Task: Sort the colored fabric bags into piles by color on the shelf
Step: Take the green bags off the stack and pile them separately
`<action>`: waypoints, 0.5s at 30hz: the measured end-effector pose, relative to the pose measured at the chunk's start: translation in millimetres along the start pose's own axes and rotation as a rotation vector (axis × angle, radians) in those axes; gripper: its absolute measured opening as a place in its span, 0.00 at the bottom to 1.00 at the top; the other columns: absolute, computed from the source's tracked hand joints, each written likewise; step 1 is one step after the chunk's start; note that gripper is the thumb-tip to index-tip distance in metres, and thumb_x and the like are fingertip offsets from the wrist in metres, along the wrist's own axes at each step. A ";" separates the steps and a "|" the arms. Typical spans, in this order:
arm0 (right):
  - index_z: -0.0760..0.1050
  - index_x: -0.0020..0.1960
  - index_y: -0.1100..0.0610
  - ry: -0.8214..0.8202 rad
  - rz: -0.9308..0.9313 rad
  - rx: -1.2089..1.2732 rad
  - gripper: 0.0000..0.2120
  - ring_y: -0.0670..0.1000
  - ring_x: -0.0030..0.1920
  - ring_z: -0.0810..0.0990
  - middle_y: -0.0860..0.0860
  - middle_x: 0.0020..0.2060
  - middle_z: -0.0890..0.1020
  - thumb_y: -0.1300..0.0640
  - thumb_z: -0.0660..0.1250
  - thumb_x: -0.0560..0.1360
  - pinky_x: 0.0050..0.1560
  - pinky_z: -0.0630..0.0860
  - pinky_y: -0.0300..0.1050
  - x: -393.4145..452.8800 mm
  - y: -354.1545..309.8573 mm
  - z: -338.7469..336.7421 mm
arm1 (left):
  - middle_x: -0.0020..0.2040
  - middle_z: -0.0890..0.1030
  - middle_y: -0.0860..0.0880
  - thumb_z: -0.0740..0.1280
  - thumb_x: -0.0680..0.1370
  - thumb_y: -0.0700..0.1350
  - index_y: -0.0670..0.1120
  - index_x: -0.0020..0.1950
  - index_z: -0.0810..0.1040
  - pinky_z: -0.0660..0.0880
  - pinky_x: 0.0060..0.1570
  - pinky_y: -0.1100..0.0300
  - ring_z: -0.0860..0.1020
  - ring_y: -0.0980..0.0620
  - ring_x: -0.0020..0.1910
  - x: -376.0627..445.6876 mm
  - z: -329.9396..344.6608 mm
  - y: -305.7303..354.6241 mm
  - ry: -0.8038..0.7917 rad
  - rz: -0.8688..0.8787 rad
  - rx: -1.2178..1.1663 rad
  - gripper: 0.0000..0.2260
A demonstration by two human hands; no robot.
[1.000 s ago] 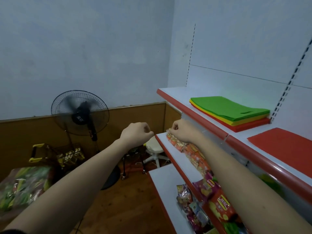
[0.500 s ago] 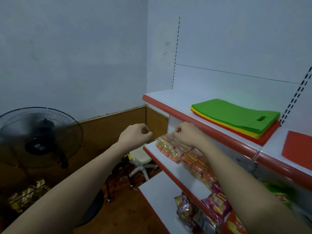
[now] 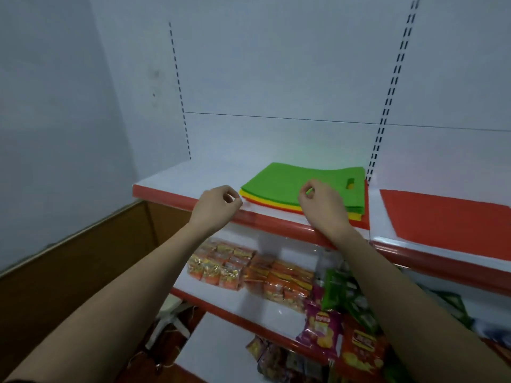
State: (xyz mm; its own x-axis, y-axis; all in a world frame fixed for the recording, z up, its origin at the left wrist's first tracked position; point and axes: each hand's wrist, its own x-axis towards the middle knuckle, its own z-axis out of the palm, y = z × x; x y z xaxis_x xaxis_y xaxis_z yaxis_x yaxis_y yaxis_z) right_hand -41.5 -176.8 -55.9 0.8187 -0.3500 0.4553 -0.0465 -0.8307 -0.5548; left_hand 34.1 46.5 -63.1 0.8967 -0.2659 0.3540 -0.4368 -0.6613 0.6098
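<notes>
Two curled, empty hands, left hand (image 3: pixel 214 205) and right hand (image 3: pixel 320 205), before one three-coloured bag stack (image 3: pixel 279 183).

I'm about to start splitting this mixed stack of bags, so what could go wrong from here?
1. The stack lies near the top shelf's red front edge; pulling the green bag forward could drag the yellow and red layers off onto the snack packets below.
2. Both the left hand and the right hand are curled, so thin layers may come up together and mix colours.
3. The red bag on the right could get shoved.
</notes>
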 end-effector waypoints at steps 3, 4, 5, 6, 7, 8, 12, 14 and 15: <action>0.76 0.52 0.56 0.185 0.132 0.034 0.06 0.56 0.43 0.77 0.52 0.41 0.79 0.60 0.63 0.76 0.43 0.73 0.48 19.3 28.4 -20.7 | 0.45 0.81 0.52 0.67 0.76 0.49 0.50 0.49 0.81 0.73 0.42 0.55 0.78 0.50 0.45 33.2 18.9 -4.4 0.008 0.038 -0.024 0.06; 0.76 0.52 0.57 0.255 0.158 0.021 0.07 0.57 0.46 0.77 0.54 0.43 0.78 0.61 0.63 0.75 0.44 0.72 0.49 24.4 39.9 -25.6 | 0.46 0.81 0.51 0.68 0.76 0.48 0.49 0.50 0.81 0.71 0.43 0.56 0.78 0.49 0.48 45.2 24.4 -7.4 0.018 0.039 -0.027 0.06; 0.76 0.53 0.58 0.319 0.182 -0.004 0.08 0.59 0.48 0.76 0.56 0.46 0.78 0.62 0.63 0.75 0.46 0.72 0.50 28.2 50.2 -29.5 | 0.47 0.81 0.51 0.68 0.76 0.48 0.49 0.51 0.81 0.71 0.45 0.56 0.77 0.48 0.50 56.8 29.2 -10.4 0.031 0.037 -0.029 0.07; 0.76 0.53 0.59 0.376 0.213 -0.033 0.08 0.60 0.50 0.75 0.58 0.48 0.78 0.62 0.63 0.74 0.49 0.71 0.51 31.4 60.3 -31.6 | 0.49 0.80 0.49 0.68 0.76 0.48 0.49 0.53 0.82 0.72 0.48 0.55 0.76 0.47 0.52 67.6 34.1 -13.0 0.038 0.032 -0.022 0.08; 0.76 0.53 0.61 0.421 0.257 -0.050 0.08 0.62 0.51 0.75 0.60 0.49 0.78 0.62 0.62 0.75 0.51 0.71 0.52 33.2 69.7 -32.0 | 0.52 0.80 0.47 0.68 0.76 0.48 0.48 0.56 0.81 0.73 0.51 0.54 0.76 0.45 0.54 77.1 39.6 -15.3 0.033 0.033 -0.001 0.11; 0.76 0.52 0.62 0.452 0.306 -0.043 0.08 0.63 0.52 0.75 0.61 0.50 0.78 0.62 0.62 0.76 0.52 0.70 0.53 34.5 77.5 -31.0 | 0.55 0.80 0.45 0.67 0.76 0.48 0.47 0.59 0.81 0.73 0.54 0.52 0.75 0.44 0.56 85.3 45.5 -16.8 0.018 0.038 0.032 0.13; 0.75 0.50 0.62 0.453 0.466 0.149 0.06 0.62 0.51 0.77 0.62 0.50 0.79 0.60 0.62 0.77 0.52 0.74 0.55 37.3 87.1 -14.4 | 0.63 0.75 0.40 0.67 0.76 0.49 0.44 0.66 0.78 0.70 0.61 0.51 0.73 0.40 0.63 110.6 67.6 -17.8 -0.066 0.013 0.060 0.19; 0.74 0.50 0.60 0.467 0.467 0.203 0.05 0.57 0.48 0.75 0.58 0.51 0.76 0.60 0.64 0.76 0.47 0.72 0.49 32.2 85.0 -5.1 | 0.64 0.74 0.40 0.67 0.77 0.49 0.43 0.68 0.77 0.70 0.62 0.52 0.73 0.41 0.63 120.3 76.2 -19.2 -0.088 -0.004 0.010 0.21; 0.73 0.51 0.59 0.484 0.470 0.204 0.05 0.53 0.46 0.73 0.56 0.50 0.75 0.60 0.65 0.75 0.44 0.69 0.45 29.9 85.9 -1.5 | 0.64 0.73 0.41 0.66 0.77 0.50 0.44 0.68 0.76 0.70 0.61 0.53 0.74 0.41 0.63 122.2 79.8 -20.9 -0.090 -0.013 -0.007 0.21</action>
State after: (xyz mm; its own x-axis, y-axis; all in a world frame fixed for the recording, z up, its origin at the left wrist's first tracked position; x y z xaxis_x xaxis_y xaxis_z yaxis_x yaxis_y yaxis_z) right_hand -21.8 -259.3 -88.9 0.3897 -0.8443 0.3679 -0.1855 -0.4633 -0.8666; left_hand 158.5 -28.1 -89.3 0.9049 -0.3197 0.2810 -0.4255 -0.6600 0.6192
